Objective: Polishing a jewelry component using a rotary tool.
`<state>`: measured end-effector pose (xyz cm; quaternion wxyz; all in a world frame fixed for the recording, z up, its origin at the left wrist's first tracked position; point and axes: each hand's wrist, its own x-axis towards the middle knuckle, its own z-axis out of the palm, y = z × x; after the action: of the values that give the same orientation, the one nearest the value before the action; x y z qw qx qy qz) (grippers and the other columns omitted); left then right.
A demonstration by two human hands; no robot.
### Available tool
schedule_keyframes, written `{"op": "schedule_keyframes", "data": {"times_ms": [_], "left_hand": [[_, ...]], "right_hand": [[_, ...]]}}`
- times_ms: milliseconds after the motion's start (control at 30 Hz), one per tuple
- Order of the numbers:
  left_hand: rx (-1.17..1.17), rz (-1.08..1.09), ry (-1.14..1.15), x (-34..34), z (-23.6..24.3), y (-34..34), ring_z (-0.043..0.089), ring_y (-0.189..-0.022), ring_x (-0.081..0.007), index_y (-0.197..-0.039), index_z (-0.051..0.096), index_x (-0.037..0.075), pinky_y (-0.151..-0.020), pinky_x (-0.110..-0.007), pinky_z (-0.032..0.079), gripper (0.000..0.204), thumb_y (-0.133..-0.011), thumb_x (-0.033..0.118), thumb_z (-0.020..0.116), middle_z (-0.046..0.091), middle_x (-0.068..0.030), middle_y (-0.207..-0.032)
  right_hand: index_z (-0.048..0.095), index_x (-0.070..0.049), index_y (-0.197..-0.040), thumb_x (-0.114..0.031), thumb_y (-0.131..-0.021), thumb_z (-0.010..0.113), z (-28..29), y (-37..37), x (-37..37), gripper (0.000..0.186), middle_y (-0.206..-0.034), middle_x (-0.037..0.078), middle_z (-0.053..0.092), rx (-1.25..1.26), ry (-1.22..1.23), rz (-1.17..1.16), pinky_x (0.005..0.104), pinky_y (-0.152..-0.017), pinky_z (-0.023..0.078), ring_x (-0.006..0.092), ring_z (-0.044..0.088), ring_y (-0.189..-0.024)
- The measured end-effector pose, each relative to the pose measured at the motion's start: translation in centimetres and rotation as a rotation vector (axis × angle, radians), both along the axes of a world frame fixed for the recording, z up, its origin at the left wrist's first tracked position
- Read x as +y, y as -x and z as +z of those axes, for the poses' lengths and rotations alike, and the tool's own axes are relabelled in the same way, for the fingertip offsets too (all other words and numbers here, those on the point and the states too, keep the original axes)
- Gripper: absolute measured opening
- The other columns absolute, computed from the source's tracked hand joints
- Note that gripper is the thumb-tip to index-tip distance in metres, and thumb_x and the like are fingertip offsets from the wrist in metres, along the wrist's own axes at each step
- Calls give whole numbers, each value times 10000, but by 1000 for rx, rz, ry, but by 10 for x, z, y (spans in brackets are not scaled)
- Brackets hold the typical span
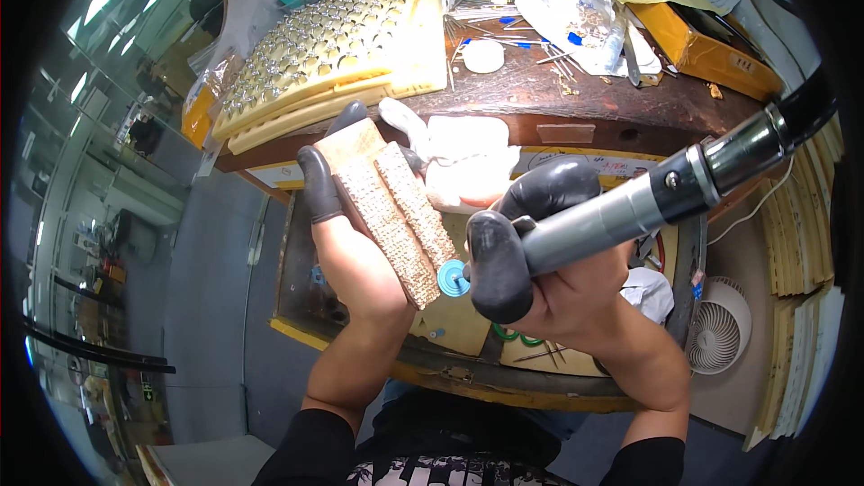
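My left hand [351, 265], some fingertips in black covers, grips a pale block [360, 148] bearing two long, rough, coppery granular strips [391, 225]. My right hand [540, 252], with black-covered fingers, is closed round a grey and black rotary handpiece [630, 207]. The small light-blue disc [454, 277] on its tip lies at the lower end of the right-hand strip; whether it touches, I cannot tell. Just beyond the block is a white wrapped pad [468, 148]. Beneath both hands is an open drawer [459, 373] with green-handled tools.
The wooden bench [693, 108] holds cream trays [414, 76] of small shiny pieces, scattered thin bits, a round white tub [483, 55], a plastic bag and an orange box [711, 49]. A white fan [720, 324] stands lower right beside stacked boards [783, 243]. A walkway and glass partitions lie left.
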<state>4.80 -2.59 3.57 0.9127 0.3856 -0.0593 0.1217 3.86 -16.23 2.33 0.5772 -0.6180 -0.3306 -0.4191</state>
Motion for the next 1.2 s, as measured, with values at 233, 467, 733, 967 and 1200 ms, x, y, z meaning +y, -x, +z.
{"op": "schedule_keyframes", "data": {"times_ms": [233,467,733,967,1200], "left_hand": [[8,28,-14,0,1,0,573,-1006,-207,-1325,505,40,-914,-370,472,574,-1063,512,310,595,-105,-1154],[-6,2,-26,4,-3,0,553,-983,-192,-1337,503,41,-885,-343,453,573,-1068,508,308,595,-103,-1168],[30,48,-6,-1,1,0,553,-987,-197,-1350,497,40,-886,-336,451,585,-1066,517,311,593,-109,-1177],[-77,-82,-35,3,-1,-1,551,-976,-193,-1313,508,37,-887,-327,447,596,-1061,535,298,597,-102,-1135],[-47,-23,-33,1,0,-1,530,-923,-177,-1276,522,36,-833,-315,432,595,-1061,539,286,593,-87,-1085]], "right_hand": [[608,35,-781,-6,-832,703,1,0,0,115,-760,92,600,5,13,-7,300,-598,542,148,601,-612],[607,33,-801,-7,-824,712,2,-1,0,114,-760,88,596,-18,8,-19,290,-562,502,148,585,-606],[585,31,-790,-9,-822,713,1,-4,1,138,-735,77,570,-51,-6,-28,285,-518,445,139,554,-585],[583,32,-794,-1,-828,712,2,0,1,137,-737,76,572,-6,-4,-17,292,-528,454,137,564,-595],[576,44,-822,4,-837,710,0,-2,1,141,-763,84,569,-23,-3,1,288,-567,519,132,578,-628]]}}
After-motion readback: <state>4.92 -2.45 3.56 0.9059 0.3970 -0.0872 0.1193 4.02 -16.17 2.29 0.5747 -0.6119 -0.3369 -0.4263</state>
